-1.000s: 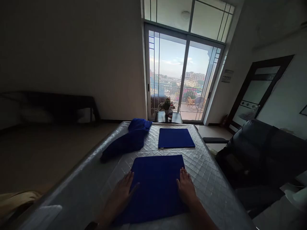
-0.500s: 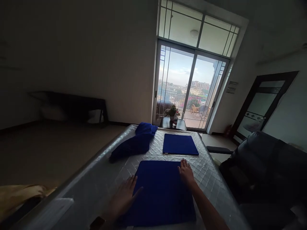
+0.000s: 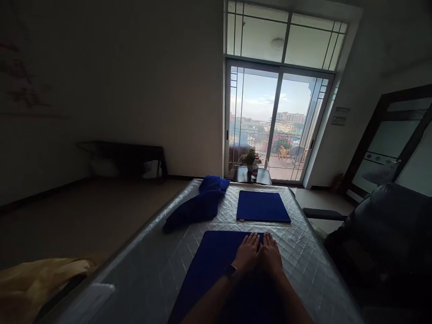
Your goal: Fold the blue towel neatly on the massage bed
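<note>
A dark blue cloth (image 3: pixel 205 270) lies flat and smooth on the table with a shiny quilted cover (image 3: pixel 151 270). Both of my hands rest side by side near its far right corner. My left hand (image 3: pixel 248 253) lies palm down on the cloth with fingers stretched out, a dark watch at its wrist. Touching it, my right hand (image 3: pixel 271 255) is also flat, fingers extended along the cloth's right edge. Beyond them lies a folded blue cloth (image 3: pixel 263 206) with a small pale tag. To its left is a crumpled heap of blue cloth (image 3: pixel 199 202).
A dark armchair (image 3: pixel 391 225) stands to the right of the table. Past the far end, a small dark table (image 3: pixel 243 175) holds a potted plant (image 3: pixel 250 158) and a bottle (image 3: pixel 255 168) before glass sliding doors. Yellowish fabric (image 3: pixel 43 279) lies at lower left.
My left hand has moved right across the cloth, from its left edge to beside my right hand. The right hand stays near the far right corner. The view has shifted slightly left.
</note>
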Tool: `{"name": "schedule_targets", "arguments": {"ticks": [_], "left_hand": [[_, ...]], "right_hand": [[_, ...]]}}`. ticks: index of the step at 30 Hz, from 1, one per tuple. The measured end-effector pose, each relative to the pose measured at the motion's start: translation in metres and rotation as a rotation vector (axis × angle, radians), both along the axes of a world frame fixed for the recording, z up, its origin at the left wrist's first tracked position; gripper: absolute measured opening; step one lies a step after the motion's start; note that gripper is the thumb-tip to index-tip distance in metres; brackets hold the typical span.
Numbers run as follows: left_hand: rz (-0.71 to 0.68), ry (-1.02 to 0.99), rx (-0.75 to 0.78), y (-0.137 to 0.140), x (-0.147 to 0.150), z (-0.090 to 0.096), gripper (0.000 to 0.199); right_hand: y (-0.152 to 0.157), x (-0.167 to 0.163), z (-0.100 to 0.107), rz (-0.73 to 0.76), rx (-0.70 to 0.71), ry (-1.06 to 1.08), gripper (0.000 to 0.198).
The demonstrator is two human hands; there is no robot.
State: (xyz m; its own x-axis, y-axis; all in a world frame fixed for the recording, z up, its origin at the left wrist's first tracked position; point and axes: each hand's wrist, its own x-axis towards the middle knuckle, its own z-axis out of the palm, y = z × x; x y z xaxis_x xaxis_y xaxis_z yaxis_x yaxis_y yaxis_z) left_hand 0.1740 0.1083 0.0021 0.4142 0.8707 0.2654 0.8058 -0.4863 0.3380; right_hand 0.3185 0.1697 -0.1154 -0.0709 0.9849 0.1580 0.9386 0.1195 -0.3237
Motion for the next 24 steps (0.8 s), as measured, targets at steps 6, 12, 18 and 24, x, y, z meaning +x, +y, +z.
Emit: {"name": "schedule_targets", "arguments": {"ticks": [6,12,18,24], "left_hand": [[0.15,0.021,-0.033,0.01,-0.054,-0.014,0.066],[0.351,0.049,-0.08,-0.003,-0.135,-0.003,0.069],[0.418,0.054,-0.087,-0.02,-0.16,0.007,0.054],[0.278,0.066,-0.077,-0.067,-0.164,-0.011,0.032]], "right_hand": [[0.001,-0.002,-0.001,-0.04,0.007,0.02,0.061],[-0.004,-0.003,0.009,-0.048,0.006,0.051,0.06],[-0.021,-0.011,0.038,-0.033,0.183,-0.017,0.051],[-0.087,-0.001,0.057,0.212,0.088,-0.034,0.042]]}}
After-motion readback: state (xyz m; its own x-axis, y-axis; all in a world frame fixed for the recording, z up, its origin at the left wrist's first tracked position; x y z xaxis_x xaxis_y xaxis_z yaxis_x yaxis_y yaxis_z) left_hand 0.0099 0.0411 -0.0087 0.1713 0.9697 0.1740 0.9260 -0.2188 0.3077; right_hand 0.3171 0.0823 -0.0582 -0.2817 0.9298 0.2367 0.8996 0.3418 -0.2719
